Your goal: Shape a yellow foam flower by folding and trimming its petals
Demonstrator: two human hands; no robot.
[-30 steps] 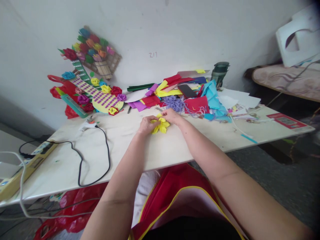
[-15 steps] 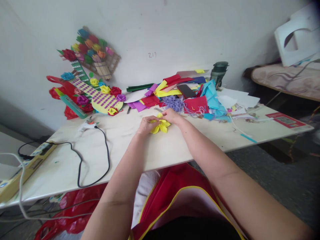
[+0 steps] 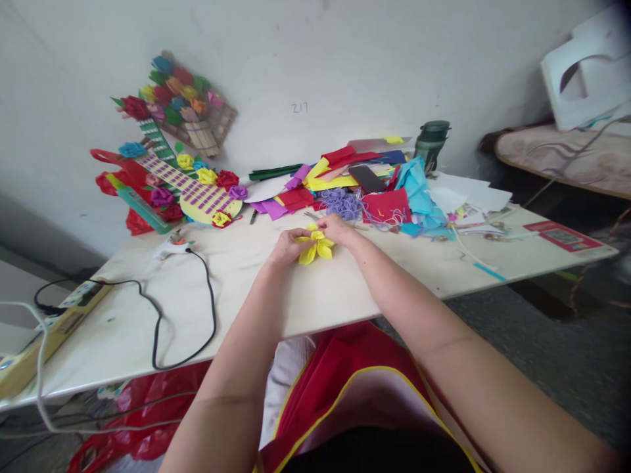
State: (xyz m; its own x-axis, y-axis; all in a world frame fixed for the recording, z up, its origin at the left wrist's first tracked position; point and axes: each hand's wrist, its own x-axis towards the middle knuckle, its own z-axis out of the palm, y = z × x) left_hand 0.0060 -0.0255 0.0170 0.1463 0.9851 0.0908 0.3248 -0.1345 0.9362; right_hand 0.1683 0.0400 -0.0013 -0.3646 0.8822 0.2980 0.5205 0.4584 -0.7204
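Note:
Between my hands, just over the table, is a yellow paper flower [image 3: 317, 249] with several pointed petals spread out. My left hand [image 3: 290, 246] is closed on its left side, thumb and fingers pinching the petals. At the flower's upper right, my right hand [image 3: 334, 227] pinches a petal, its fingertips partly hidden. Behind the hands lies a pair of scissors [image 3: 310, 215], of which only the tips show. A heap of purple yarn [image 3: 341, 204] sits just past my right hand.
Coloured paper [image 3: 296, 199], a phone [image 3: 367, 179] and a dark bottle [image 3: 430, 146] line the back of the table [image 3: 246, 289]. At left are a glue gun [image 3: 174, 244] with a looping black cord, a power strip [image 3: 59, 335] and a flower-decorated paper guitar [image 3: 197, 197].
The yellow flower has turned slightly between my fingers, and its petals sit at a slightly different angle. Both hands keep nearly the same place.

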